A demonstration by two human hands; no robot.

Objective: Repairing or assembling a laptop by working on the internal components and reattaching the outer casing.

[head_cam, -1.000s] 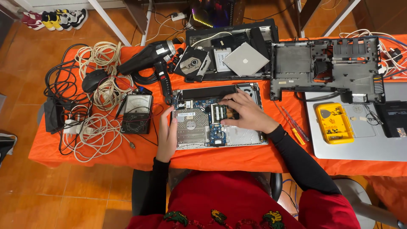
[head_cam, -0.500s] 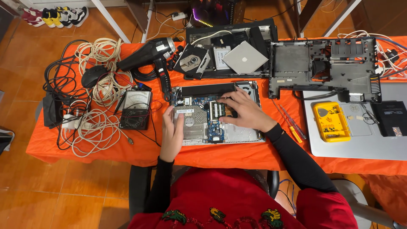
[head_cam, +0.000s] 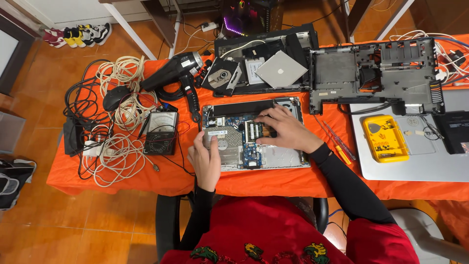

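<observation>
An opened laptop base (head_cam: 283, 157) with its circuit board exposed lies on the orange table (head_cam: 273, 183) in front of me. My left hand (head_cam: 206, 159) rests on the laptop's left side, fingers over a silver drive. My right hand (head_cam: 286, 128) lies across the middle of the board, its fingertips pressing on the memory module area. Neither hand lifts anything clear of the laptop.
A black heat gun (head_cam: 173, 73), an analog multimeter (head_cam: 160, 133) and coiled cables (head_cam: 117, 146) lie to the left. Behind are disc drives (head_cam: 222, 77) and a stripped black chassis (head_cam: 376, 73). To the right are screwdrivers (head_cam: 337, 144), a yellow parts box (head_cam: 384, 138) and a silver lid (head_cam: 415, 166).
My left hand slid a little further up onto the silver drive. My right hand stays on the board's middle with only slight finger movement.
</observation>
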